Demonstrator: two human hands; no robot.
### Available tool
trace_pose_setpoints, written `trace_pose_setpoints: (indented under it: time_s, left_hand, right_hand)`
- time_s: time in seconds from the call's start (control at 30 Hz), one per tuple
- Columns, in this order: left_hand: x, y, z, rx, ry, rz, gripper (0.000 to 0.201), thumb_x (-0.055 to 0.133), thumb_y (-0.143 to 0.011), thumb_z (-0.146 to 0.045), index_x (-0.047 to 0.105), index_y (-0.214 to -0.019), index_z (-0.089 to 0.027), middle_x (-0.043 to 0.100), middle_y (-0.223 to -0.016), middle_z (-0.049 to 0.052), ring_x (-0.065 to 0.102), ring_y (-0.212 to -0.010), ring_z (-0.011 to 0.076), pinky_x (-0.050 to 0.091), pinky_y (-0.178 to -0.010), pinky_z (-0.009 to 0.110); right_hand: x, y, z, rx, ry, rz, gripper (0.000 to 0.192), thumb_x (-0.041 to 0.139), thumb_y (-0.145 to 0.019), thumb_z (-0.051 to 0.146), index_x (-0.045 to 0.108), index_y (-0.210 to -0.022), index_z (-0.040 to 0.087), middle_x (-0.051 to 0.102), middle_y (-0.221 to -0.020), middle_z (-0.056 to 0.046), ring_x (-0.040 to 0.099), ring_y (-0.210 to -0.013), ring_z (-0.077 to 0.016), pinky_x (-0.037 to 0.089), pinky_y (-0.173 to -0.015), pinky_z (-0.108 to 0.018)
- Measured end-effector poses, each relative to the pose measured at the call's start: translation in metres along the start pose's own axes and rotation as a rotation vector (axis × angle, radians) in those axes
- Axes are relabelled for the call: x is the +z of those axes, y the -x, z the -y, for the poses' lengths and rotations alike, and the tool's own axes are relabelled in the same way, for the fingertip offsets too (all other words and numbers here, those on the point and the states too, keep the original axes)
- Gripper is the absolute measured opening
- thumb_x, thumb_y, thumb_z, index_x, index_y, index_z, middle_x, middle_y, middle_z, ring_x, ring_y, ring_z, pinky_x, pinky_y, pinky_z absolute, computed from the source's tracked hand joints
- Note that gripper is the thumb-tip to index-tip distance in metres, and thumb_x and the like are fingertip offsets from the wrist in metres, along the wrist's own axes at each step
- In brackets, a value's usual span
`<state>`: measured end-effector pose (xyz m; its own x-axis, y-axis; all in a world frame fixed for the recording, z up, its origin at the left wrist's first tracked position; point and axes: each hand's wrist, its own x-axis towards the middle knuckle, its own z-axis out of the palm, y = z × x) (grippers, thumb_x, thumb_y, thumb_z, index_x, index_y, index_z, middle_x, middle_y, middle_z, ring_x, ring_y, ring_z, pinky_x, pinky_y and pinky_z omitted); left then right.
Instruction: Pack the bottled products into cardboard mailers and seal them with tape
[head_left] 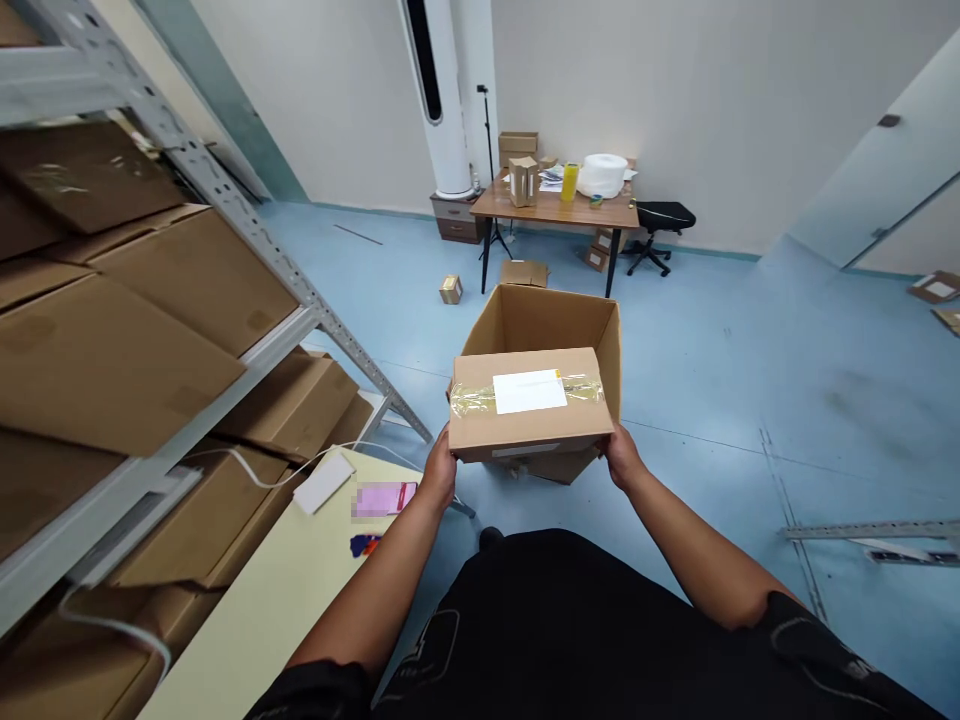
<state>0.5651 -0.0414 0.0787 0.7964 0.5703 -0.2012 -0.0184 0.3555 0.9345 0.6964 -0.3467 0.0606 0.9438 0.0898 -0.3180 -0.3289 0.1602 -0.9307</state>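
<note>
A taped cardboard box with a white label on top is held level in front of my body. My left hand grips its near left corner, and my right hand grips the near right one. Both hands are closed on the box, with some fingertips hidden beneath it. Just beyond and below is a larger cardboard carton with its top open. The held box covers the near part of that carton's mouth, so its contents are hidden.
On the left, a metal shelf rack holds several cardboard boxes. Beside it, a pale yellow table bears a phone and a white slab. A wooden desk and black chair stand by the far wall. A small box lies on the floor.
</note>
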Motion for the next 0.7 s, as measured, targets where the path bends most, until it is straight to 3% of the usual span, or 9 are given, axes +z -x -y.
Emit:
trace_pose_setpoints:
  time_s: [0.17,0.33,0.53,0.7]
  left_hand:
    - [0.019,-0.084,-0.016,-0.042,-0.019,0.149,0.041,0.069,-0.086,-0.045,0.076,-0.12,-0.023,0.076,-0.125,0.005,0.057,-0.135,0.0308,0.046,-0.112,0.041]
    - [0.052,-0.147,-0.023,-0.095,-0.015,0.23,0.042,0.07,-0.086,-0.042,0.075,-0.123,-0.022,0.075,-0.126,0.004,0.056,-0.136,0.0295,0.044,-0.115,0.039]
    - [0.101,-0.193,-0.013,-0.14,-0.026,0.198,0.047,0.077,-0.082,-0.041,0.075,-0.123,-0.018,0.076,-0.124,0.006,0.058,-0.135,0.0308,0.045,-0.114,0.041]
    - [0.138,-0.213,0.004,-0.147,-0.023,0.152,0.051,0.078,-0.079,-0.043,0.076,-0.122,-0.016,0.078,-0.117,0.008,0.061,-0.131,0.0314,0.045,-0.114,0.042]
  right_hand:
    - [0.024,-0.038,0.019,-0.003,-0.1,-0.113,0.042,0.071,-0.076,0.056,0.077,-0.104,0.025,0.08,-0.101,-0.002,0.071,-0.101,-0.0271,0.058,-0.074,-0.032]
    - [0.032,-0.069,0.044,-0.04,-0.127,-0.161,0.038,0.07,-0.079,0.053,0.077,-0.103,0.024,0.079,-0.103,-0.001,0.07,-0.104,-0.0268,0.058,-0.081,-0.033]
    - [0.018,-0.115,0.068,-0.024,-0.146,-0.18,0.034,0.07,-0.079,0.05,0.076,-0.099,0.023,0.08,-0.097,-0.002,0.07,-0.102,-0.0263,0.058,-0.084,-0.035]
    - [-0.005,-0.16,0.081,0.009,-0.088,-0.15,0.035,0.069,-0.08,0.051,0.077,-0.098,0.024,0.08,-0.098,-0.002,0.07,-0.099,-0.0251,0.057,-0.083,-0.033]
